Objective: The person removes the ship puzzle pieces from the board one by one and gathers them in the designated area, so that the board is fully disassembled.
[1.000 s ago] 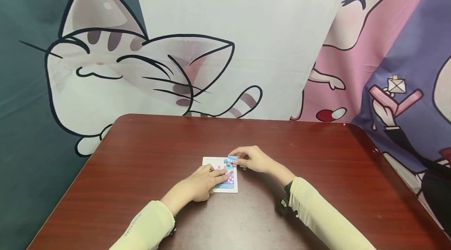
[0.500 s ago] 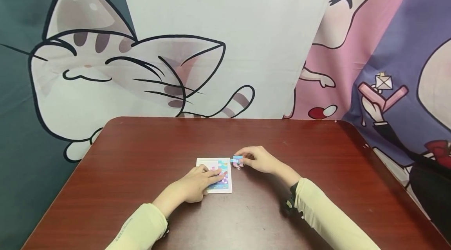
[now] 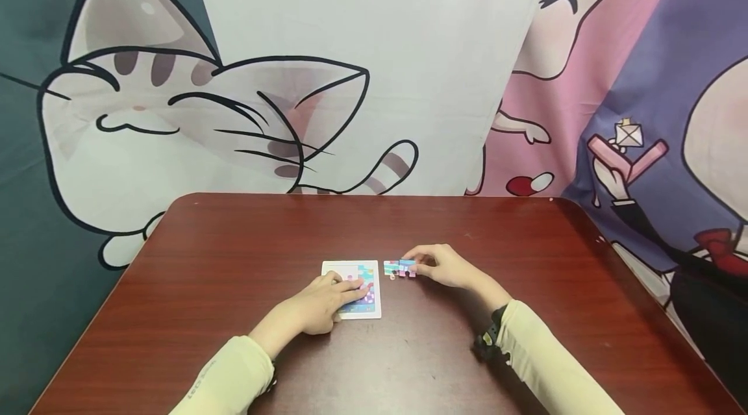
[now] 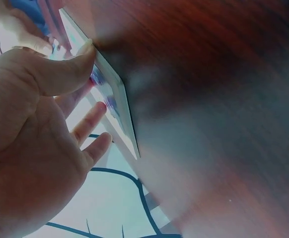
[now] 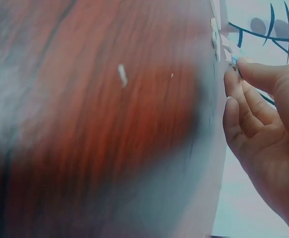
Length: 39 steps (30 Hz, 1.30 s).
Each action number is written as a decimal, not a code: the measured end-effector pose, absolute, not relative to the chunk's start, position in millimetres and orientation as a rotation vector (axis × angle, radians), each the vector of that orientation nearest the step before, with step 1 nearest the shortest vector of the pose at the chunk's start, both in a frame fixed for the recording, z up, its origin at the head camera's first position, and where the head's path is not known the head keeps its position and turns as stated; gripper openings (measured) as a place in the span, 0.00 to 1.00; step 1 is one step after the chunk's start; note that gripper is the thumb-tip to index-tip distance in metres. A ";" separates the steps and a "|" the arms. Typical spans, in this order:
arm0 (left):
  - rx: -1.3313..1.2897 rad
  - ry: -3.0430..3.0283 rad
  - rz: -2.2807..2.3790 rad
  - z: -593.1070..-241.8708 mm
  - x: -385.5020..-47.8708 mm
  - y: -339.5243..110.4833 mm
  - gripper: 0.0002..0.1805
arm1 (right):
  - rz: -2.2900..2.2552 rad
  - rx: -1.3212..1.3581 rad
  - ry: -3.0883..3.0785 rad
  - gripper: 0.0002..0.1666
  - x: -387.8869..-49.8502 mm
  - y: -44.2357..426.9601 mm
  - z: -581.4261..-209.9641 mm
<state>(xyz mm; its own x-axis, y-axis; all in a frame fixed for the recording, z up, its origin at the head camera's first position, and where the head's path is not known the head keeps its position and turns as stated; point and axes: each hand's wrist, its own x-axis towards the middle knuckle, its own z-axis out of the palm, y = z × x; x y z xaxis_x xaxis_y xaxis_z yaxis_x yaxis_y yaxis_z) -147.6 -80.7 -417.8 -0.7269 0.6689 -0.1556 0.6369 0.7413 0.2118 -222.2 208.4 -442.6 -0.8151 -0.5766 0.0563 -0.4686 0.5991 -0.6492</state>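
Observation:
A white-framed jigsaw puzzle (image 3: 377, 304) with a blue, pink and purple picture lies flat on the table. My left hand (image 3: 318, 304) rests on its left part with the fingers extended over the picture. In the left wrist view, the thumb (image 4: 75, 72) touches the frame's near edge. Just right of the frame, my right hand (image 3: 444, 267) pinches a small blue and pink puzzle piece (image 3: 407, 267) between thumb and fingers. Another piece (image 3: 391, 265), teal and white, lies between it and the frame. The right wrist view shows the pinching fingertips (image 5: 240, 67), but little of the piece.
The reddish-brown wooden table (image 3: 263, 233) extends around both hands. Behind its far edge hangs a cloth backdrop (image 3: 374, 19) printed with a cartoon cat. A dark band (image 3: 489, 337) is round the right wrist.
My right hand has moved from the frame's upper right corner rightward over the table with its piece. The teal piece now shows beside it. The left hand stays on the puzzle.

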 end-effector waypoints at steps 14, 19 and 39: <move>1.038 2.723 0.209 -416.5 -145.8 -82.0 0.36 | -1.012 -0.849 2.683 0.10 -223.2 217.4 -444.2; 1.052 2.727 0.195 -417.1 -146.6 -81.7 0.36 | -0.984 -0.833 2.696 0.09 -223.0 219.2 -444.7; 1.065 2.718 0.217 -417.9 -148.4 -82.5 0.35 | -0.811 -0.822 2.820 0.07 -220.3 213.3 -438.4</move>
<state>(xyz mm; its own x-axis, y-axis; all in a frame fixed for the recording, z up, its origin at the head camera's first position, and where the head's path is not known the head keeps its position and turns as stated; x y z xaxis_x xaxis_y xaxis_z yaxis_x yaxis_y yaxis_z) -148.4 -82.5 -417.9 -0.7156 0.6835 -0.1441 0.6520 0.7276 0.2134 -220.3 213.3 -438.4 -0.8502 -0.5235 0.0557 -0.4731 0.7135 -0.5168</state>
